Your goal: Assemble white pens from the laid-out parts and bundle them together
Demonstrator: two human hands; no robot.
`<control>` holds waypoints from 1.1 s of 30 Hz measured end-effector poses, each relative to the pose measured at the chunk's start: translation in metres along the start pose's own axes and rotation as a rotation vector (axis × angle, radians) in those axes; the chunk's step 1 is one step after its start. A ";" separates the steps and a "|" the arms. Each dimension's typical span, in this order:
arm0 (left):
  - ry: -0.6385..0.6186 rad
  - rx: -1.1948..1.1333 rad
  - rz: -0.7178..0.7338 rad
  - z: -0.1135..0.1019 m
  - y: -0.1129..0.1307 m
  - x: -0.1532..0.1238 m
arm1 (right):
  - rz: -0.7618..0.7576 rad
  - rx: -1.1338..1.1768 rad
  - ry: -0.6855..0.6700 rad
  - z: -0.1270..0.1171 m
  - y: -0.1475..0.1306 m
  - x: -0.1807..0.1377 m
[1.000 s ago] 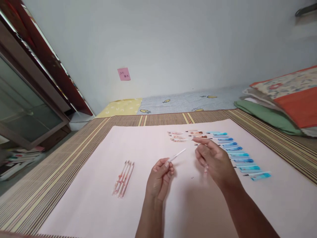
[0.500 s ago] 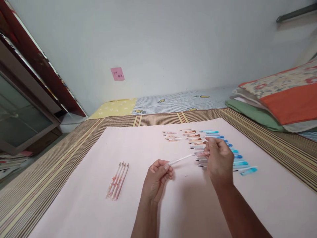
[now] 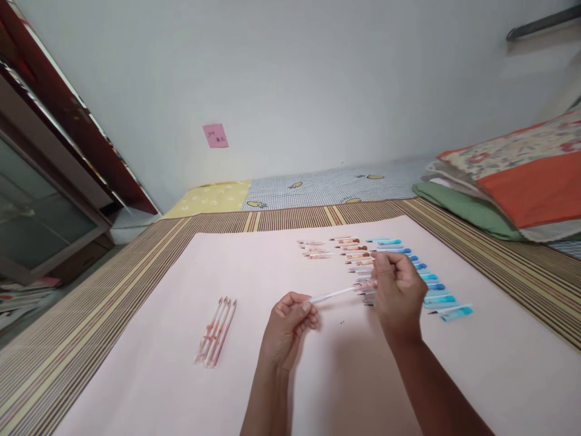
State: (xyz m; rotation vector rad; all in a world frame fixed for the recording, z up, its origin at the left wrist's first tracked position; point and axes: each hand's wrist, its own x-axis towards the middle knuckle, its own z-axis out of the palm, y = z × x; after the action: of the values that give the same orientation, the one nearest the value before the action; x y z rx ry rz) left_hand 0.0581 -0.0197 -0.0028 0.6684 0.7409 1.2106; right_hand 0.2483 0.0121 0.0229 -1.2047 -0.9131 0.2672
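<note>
My left hand (image 3: 290, 321) pinches the end of a thin white pen refill (image 3: 333, 295) between thumb and fingers. The refill points to the right, held above the pink sheet. My right hand (image 3: 399, 290) is closed around a pink patterned pen barrel (image 3: 367, 283), whose open end meets the refill's far tip; whether the tip is inside cannot be made out. Behind and partly under my right hand lie rows of pen parts: blue barrels (image 3: 447, 300), brown-and-peach barrels (image 3: 356, 248) and pale pink ones (image 3: 315, 251), with dark-tipped refills beside them.
On the left of the pink sheet (image 3: 149, 339) several pink pens (image 3: 215, 333) lie side by side. A striped mat (image 3: 91, 321) runs under the sheet. Folded cloths (image 3: 521, 188) are stacked at the right, and a wall (image 3: 318, 79) with a pink note (image 3: 215, 135) stands behind.
My right hand has moved slightly left, bringing the barrel's end up to the refill's tip. The left hand has stayed nearly still with the refill.
</note>
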 end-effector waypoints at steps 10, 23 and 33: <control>-0.006 -0.010 -0.006 0.002 0.001 0.000 | -0.183 -0.091 -0.063 0.002 -0.015 -0.011; 0.045 -0.203 -0.053 -0.001 0.002 0.002 | 0.423 0.432 -0.664 0.008 -0.019 -0.014; 0.026 -0.201 -0.040 0.000 0.006 -0.001 | 0.473 0.440 -0.768 0.013 0.007 -0.024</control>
State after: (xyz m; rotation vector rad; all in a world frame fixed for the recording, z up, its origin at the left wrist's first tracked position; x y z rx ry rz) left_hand 0.0544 -0.0190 0.0016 0.4703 0.6411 1.2402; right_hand 0.2256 0.0082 0.0062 -0.8821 -1.1238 1.3087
